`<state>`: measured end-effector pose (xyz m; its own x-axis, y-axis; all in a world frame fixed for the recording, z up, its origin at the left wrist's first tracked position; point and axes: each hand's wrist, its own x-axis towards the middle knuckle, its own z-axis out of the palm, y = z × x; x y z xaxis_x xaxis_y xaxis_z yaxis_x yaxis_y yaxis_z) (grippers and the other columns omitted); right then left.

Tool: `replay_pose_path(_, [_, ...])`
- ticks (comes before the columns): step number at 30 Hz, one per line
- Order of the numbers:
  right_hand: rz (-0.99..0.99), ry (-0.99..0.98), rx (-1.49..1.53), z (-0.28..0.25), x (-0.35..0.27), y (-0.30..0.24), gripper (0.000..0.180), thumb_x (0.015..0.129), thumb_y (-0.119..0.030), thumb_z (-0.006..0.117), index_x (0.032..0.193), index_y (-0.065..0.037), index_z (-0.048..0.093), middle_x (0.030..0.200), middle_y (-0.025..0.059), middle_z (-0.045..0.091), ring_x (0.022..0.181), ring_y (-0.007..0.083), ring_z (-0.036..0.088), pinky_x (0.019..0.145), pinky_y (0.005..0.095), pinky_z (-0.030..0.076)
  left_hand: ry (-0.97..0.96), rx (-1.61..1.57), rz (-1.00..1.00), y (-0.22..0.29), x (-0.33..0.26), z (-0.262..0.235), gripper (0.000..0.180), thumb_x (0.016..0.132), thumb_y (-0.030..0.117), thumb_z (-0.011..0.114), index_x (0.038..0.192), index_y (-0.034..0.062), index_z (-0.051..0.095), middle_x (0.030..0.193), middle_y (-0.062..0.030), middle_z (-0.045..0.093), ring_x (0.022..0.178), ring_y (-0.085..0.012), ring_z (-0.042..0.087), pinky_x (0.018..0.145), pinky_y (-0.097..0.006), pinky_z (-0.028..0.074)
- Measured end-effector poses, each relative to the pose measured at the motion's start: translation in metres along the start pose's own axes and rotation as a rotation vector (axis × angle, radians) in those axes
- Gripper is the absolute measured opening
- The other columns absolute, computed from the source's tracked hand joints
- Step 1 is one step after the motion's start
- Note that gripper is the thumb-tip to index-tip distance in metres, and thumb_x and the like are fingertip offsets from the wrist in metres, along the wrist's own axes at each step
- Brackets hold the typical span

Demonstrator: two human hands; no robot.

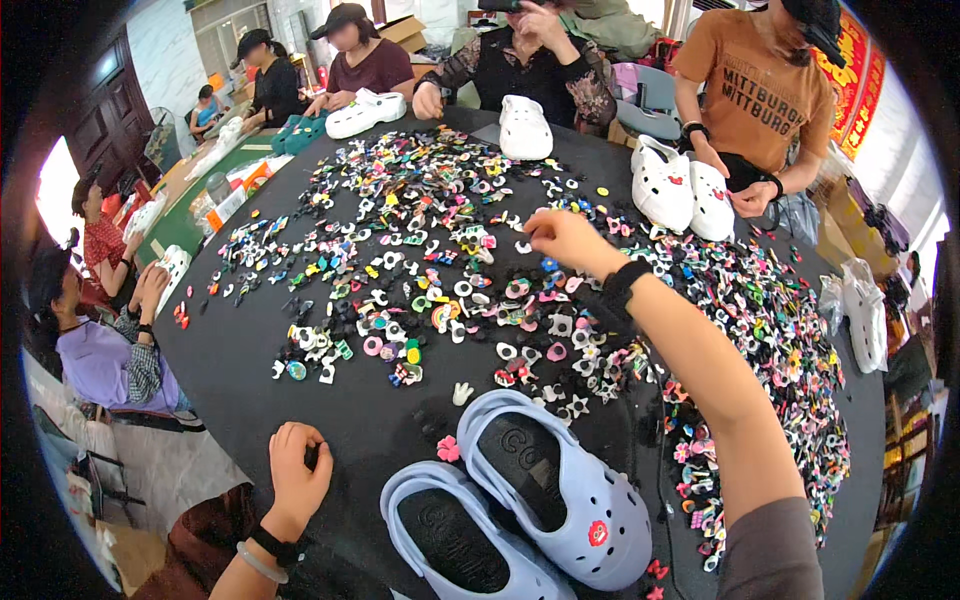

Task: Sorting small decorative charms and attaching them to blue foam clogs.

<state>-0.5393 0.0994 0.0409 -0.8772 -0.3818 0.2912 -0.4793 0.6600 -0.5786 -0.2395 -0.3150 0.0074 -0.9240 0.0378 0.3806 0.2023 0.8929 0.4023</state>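
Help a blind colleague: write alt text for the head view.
The person's right hand extends over colourful shoe charms scattered across a black table, two lavender clogs in front, left hand beside them. Other people and white clogs are farther back.

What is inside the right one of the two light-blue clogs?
Inside the right light-blue clog, the black insole shows from the heel forward. Its toe end cannot be seen: the upper, which bears a red charm, covers it.

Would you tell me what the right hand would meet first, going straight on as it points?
The right hand would probably meet loose shoe charms just ahead; its height above them is unclear.
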Motion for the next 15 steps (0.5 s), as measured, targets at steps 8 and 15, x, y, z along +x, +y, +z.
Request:
replay_pose_path(8, [0.328, -0.162, -0.567, -0.048, 0.001, 0.081, 0.051, 0.086, -0.015, 0.054, 0.134, -0.029, 0.057, 0.134, 0.0134, 0.056, 0.123, 0.0350, 0.054, 0.102, 0.0495, 0.044, -0.002, 0.009, -0.014, -0.002, -0.002, 0.002, 0.016, 0.073, -0.001, 0.063, 0.082, 0.0052, 0.051, 0.084, -0.0097, 0.050, 0.080, -0.0279, 0.050, 0.077, -0.039, 0.038])
replay_pose_path(15, [-0.161, -0.423, -0.062, -0.063, -0.008, 0.065, 0.064, 0.070, 0.012, 0.042, 0.119, -0.017, 0.071, 0.137, 0.0171, 0.055, 0.128, 0.0316, 0.050, 0.111, 0.0375, 0.035, -0.018, -0.008, -0.028, -0.003, -0.004, -0.001, 0.016, 0.073, -0.001, 0.062, 0.081, 0.0045, 0.051, 0.084, -0.0099, 0.050, 0.079, -0.0273, 0.049, 0.075, -0.038, 0.037])
